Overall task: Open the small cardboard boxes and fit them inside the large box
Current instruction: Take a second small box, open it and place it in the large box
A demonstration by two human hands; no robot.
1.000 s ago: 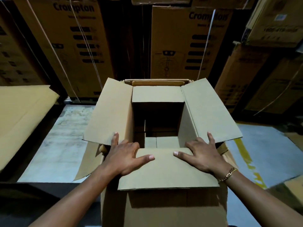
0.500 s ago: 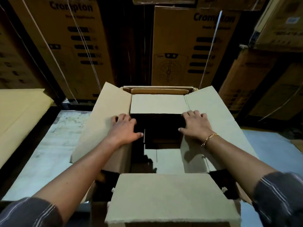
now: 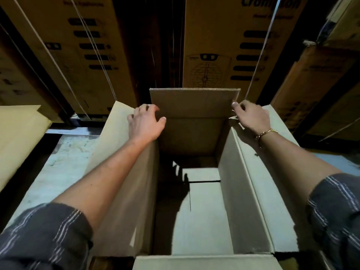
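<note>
A plain brown cardboard box (image 3: 251,201) stands open right below me, and I look straight down into its bare inside. Its far flap (image 3: 194,103) stands upright. My left hand (image 3: 145,124) grips the flap's left corner where it meets the left side flap (image 3: 115,133). My right hand (image 3: 250,116) pinches the flap's right corner beside the right side flap (image 3: 280,152). The near flap (image 3: 204,263) lies flat at the bottom edge of the view. I cannot tell whether this box sits inside a larger one.
Tall printed cartons (image 3: 224,45) with white straps are stacked close behind the box, and more stand at the right (image 3: 319,90). Flat cardboard sheets (image 3: 17,137) lie on the left. Pale concrete floor (image 3: 58,172) shows beside the box.
Both hands moved from the side flaps to the far flap's corners. The far flap rose from lying flat over the opening to upright. My view moved forward over the box.
</note>
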